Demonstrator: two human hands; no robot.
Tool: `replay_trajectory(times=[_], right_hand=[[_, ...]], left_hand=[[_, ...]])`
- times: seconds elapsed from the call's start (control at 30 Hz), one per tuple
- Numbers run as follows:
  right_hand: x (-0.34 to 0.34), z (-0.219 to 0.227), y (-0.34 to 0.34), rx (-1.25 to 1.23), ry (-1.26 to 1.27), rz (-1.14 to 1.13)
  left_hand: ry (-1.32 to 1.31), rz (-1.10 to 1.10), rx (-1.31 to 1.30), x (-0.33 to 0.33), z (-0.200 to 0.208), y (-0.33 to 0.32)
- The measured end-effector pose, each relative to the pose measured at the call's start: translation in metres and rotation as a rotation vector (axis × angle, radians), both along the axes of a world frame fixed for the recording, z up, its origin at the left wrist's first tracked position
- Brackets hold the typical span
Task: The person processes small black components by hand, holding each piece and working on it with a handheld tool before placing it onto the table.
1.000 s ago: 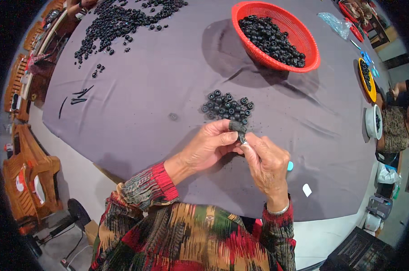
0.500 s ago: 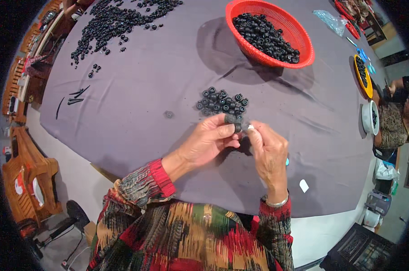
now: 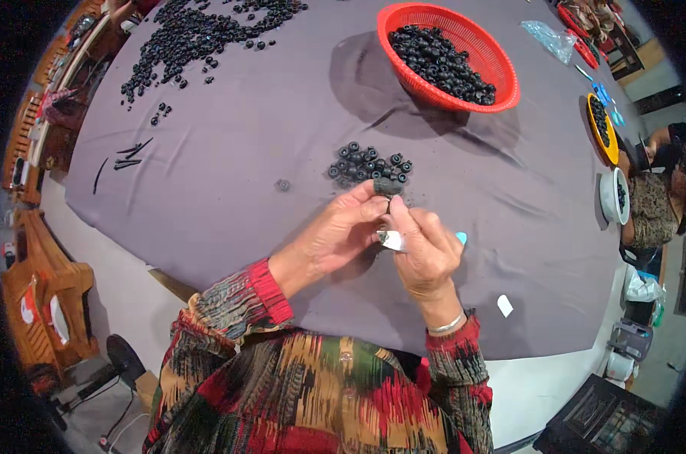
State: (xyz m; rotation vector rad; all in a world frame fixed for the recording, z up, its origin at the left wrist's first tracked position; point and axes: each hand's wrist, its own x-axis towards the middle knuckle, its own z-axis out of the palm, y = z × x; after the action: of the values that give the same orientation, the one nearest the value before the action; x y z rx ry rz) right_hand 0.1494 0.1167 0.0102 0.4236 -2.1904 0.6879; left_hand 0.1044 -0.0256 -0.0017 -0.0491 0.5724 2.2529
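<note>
My left hand (image 3: 343, 231) is closed in a pinch on a small black rounded part, which the fingers mostly hide; a dark sleeve covers its index fingertip. Against it, my right hand (image 3: 426, 250) wraps round a small knife (image 3: 391, 240). Its pale blade shows below the thumb and a light-blue handle end sticks out on the far side of the fist. The two hands meet fingertip to fingertip. Just beyond them lies a small heap of black round parts (image 3: 369, 163) with holes, and one grey-black piece (image 3: 283, 185) sits apart to the left.
A red basket (image 3: 502, 94) of black parts stands at the far right. Many black pieces (image 3: 184, 45) spread over the far left, with thin black strips (image 3: 131, 155) nearer. A white chip (image 3: 505, 306), yellow tray (image 3: 612, 150) and white bowl (image 3: 608, 198) lie right, near another person (image 3: 653, 197).
My right hand has moved left and turned, bringing its thumb up to the left fingertips. The blade now points left below them, and the blue handle end shows more.
</note>
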Motion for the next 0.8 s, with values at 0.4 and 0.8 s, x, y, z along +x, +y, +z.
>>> replay_trajectory(times=[0.4, 0.8], right_hand=[[-0.004, 0.007, 0.051, -0.011, -0.347, -0.195], [-0.032, 0.012, 0.023, 0.181, -0.518, -0.023]], left_hand=[[1.008, 0.608, -1.308, -0.015, 0.020, -0.109], [1.169, 0.706, -1.503, -0.023, -0.010, -0.119]])
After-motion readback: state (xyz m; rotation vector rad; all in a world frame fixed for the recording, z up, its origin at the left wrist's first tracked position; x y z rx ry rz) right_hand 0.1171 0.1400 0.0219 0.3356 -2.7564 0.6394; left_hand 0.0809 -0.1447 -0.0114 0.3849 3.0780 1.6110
